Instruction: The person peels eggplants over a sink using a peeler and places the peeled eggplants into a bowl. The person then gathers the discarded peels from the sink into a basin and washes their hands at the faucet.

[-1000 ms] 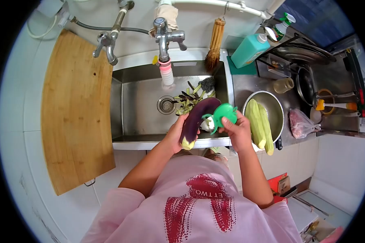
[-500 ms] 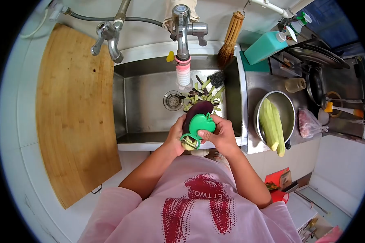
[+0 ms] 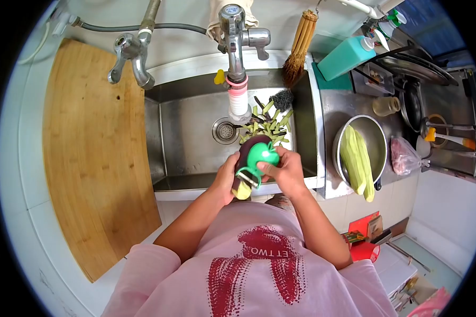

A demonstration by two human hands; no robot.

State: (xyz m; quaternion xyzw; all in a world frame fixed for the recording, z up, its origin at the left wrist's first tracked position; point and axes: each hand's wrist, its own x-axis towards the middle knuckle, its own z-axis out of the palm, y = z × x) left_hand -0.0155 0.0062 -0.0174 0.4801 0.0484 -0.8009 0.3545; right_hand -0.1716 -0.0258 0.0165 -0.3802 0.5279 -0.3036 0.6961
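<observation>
My left hand (image 3: 227, 177) is closed around a dark purple eggplant (image 3: 244, 154), held over the sink's front edge. Pale flesh shows at the eggplant's near end. A green peeler (image 3: 263, 154) with an apple-shaped handle is gripped in my right hand (image 3: 289, 171), thumb on top. Its blade lies over the eggplant close to the peeled end; whether it touches the skin I cannot tell. Strips of eggplant peel (image 3: 269, 125) are heaped in the steel sink (image 3: 188, 153), right of the drain (image 3: 226, 130).
Peeled eggplants (image 3: 357, 161) lie in a metal bowl (image 3: 382, 142) on the right counter. A wooden board (image 3: 98, 158) stands at the left. The faucet (image 3: 232, 47) hangs over the sink, with a scouring pad (image 3: 283, 100) and a bamboo brush (image 3: 300, 47) behind.
The peeler's blade has moved up off the eggplant's near end and tilted. More of the pale peeled end now shows. The camera view has shifted slightly.
</observation>
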